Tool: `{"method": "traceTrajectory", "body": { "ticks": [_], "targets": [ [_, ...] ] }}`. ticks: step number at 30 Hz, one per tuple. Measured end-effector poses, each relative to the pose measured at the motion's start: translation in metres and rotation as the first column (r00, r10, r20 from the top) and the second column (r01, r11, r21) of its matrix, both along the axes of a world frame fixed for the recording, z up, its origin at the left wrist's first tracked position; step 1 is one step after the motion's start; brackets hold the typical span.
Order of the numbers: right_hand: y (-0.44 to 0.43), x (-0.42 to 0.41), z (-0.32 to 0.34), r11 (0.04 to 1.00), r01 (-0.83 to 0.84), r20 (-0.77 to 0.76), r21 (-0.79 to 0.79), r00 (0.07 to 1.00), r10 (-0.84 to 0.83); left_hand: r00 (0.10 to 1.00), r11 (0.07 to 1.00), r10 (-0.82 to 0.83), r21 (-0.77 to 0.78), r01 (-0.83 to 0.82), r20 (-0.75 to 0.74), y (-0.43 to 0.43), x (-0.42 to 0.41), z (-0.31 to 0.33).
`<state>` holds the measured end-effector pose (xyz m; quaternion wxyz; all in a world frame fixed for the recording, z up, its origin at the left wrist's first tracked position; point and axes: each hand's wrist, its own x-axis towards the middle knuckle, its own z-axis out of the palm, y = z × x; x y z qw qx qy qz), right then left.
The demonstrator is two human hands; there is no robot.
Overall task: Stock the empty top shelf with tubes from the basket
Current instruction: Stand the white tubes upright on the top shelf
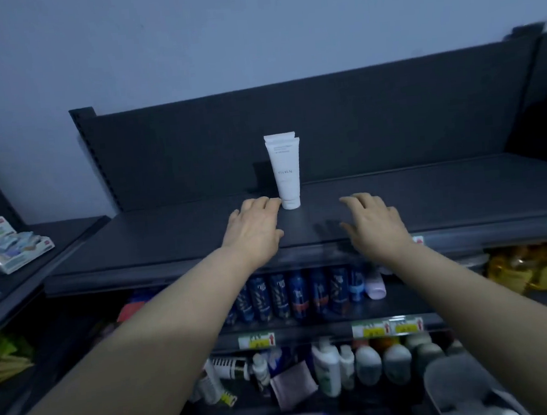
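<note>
A white tube (285, 170) stands upright on its cap near the middle of the dark top shelf (429, 193), with a second white tube right behind it, only its top edge showing. My left hand (254, 229) rests palm down on the shelf, its fingertips just left of the tube's cap and not gripping it. My right hand (374, 221) hovers palm down to the right of the tube, fingers spread, holding nothing. A grey basket (460, 389) shows at the bottom right corner.
Under the top shelf stands a row of blue cans (293, 295), and lower down white and grey bottles (361, 361). Boxed goods (4, 247) lie on the neighbouring shelf at the left. A dark back panel (357, 127) closes the shelf behind.
</note>
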<state>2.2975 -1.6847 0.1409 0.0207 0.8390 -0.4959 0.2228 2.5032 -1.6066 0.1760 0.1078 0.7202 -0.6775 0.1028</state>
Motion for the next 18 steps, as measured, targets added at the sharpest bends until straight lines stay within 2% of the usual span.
{"method": "traceTrajectory", "body": {
  "ticks": [9,14,18],
  "targets": [
    [0.116,-0.11,-0.068,0.976,0.167,-0.156,0.138,0.977,-0.145,0.969,0.97,-0.233,0.048,0.238,-0.085,0.072,-0.093,-0.056],
    [0.147,-0.179,-0.097,0.934,0.279,-0.235,0.224,0.945,-0.226,0.945,0.949,-0.279,0.099,0.298,-0.173,0.088,-0.146,-0.088],
    [0.155,-0.223,-0.117,0.891,0.346,-0.233,0.293,0.93,-0.285,0.931,0.923,-0.303,0.182,0.34,-0.204,0.082,-0.187,-0.115]
  ]
}}
